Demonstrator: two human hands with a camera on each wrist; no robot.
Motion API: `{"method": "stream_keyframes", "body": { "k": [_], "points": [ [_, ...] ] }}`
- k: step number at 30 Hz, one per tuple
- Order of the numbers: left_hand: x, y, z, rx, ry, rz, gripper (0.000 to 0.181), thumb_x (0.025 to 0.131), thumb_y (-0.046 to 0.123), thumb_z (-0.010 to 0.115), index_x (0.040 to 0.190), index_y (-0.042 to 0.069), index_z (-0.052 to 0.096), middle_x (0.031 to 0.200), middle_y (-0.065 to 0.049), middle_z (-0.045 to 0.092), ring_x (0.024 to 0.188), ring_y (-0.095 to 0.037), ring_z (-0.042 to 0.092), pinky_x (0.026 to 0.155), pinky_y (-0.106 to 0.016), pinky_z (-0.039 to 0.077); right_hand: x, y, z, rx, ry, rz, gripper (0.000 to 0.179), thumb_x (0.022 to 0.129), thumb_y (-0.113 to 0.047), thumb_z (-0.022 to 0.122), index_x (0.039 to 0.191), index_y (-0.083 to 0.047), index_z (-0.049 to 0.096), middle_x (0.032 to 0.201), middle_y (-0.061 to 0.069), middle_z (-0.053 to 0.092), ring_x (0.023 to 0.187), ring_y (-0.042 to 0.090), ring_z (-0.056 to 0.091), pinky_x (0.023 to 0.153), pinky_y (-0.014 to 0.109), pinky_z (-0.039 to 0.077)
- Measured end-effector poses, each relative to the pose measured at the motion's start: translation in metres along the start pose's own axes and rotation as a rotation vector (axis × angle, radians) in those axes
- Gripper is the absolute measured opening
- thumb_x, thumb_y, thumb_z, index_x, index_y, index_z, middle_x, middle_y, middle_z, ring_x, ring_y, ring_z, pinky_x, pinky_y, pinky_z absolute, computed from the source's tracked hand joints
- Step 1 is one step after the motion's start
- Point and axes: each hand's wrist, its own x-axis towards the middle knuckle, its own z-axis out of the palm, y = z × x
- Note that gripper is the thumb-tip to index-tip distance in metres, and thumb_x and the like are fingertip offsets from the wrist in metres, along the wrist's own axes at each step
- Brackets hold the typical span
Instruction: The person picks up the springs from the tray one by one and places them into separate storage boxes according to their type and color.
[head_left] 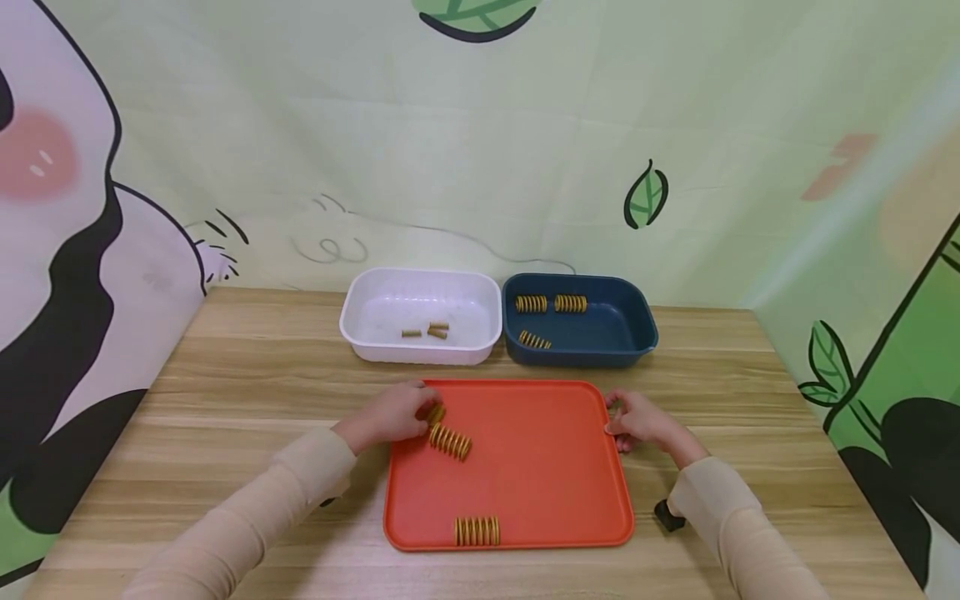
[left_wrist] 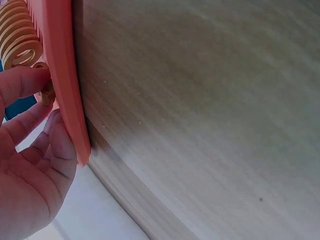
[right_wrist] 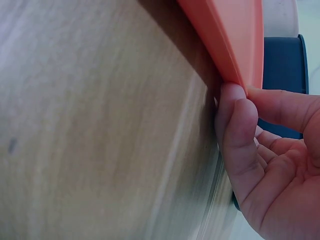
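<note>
My left hand [head_left: 400, 412] is at the far left corner of an orange-red tray [head_left: 540, 467], where its thumb and finger pinch a small golden coil spring [left_wrist: 47, 93]. Just beside those fingers lies a larger golden spring [head_left: 451, 442], set at a slant on the tray. Another large spring [head_left: 477, 532] rests along the tray's near edge. On the opposite side, my right hand [head_left: 636, 419] pinches the tray's right rim between thumb and fingers, as the right wrist view also shows.
Behind the tray, a white bin [head_left: 360, 333] holds several small springs [head_left: 438, 333]. Touching its right side is a dark blue bin [head_left: 615, 354] with three large springs [head_left: 532, 304] inside. A printed cloth backdrop [head_left: 487, 150] hangs behind the wooden table [head_left: 247, 375].
</note>
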Motion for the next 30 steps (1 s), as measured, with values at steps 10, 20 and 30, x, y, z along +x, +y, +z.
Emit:
{"method": "stream_keyframes", "body": {
  "k": [10, 20, 30],
  "points": [
    [0.002, 0.002, 0.004, 0.051, 0.066, 0.116, 0.031, 0.070, 0.006, 0.060, 0.101, 0.014, 0.063, 0.091, -0.002, 0.054, 0.077, -0.014, 0.050, 0.069, -0.030, 0.045, 0.000, 0.000, -0.001, -0.003, -0.002, -0.009, 0.034, 0.081, 0.004, 0.050, 0.110, 0.011, 0.034, 0.056, 0.005, 0.051, 0.042, 0.008, 0.050, 0.043, 0.022, 0.046],
    [0.006, 0.000, 0.008, 0.038, 0.104, 0.121, 0.018, 0.077, 0.007, 0.057, 0.092, 0.011, 0.068, 0.087, -0.001, 0.057, 0.081, -0.014, 0.054, 0.074, -0.030, 0.047, 0.000, -0.002, -0.001, -0.006, 0.002, 0.011, 0.035, 0.080, 0.003, 0.050, 0.111, 0.010, 0.034, 0.056, 0.005, 0.051, 0.042, 0.008, 0.049, 0.043, 0.022, 0.045],
    [0.011, 0.000, 0.012, 0.002, 0.150, 0.117, 0.011, 0.080, 0.011, 0.060, 0.088, 0.009, 0.068, 0.085, -0.002, 0.061, 0.082, -0.016, 0.057, 0.075, -0.030, 0.048, -0.001, -0.002, -0.001, 0.001, 0.001, 0.014, 0.036, 0.080, 0.003, 0.051, 0.111, 0.010, 0.034, 0.056, 0.006, 0.051, 0.042, 0.008, 0.049, 0.042, 0.022, 0.045]
  ]
}}
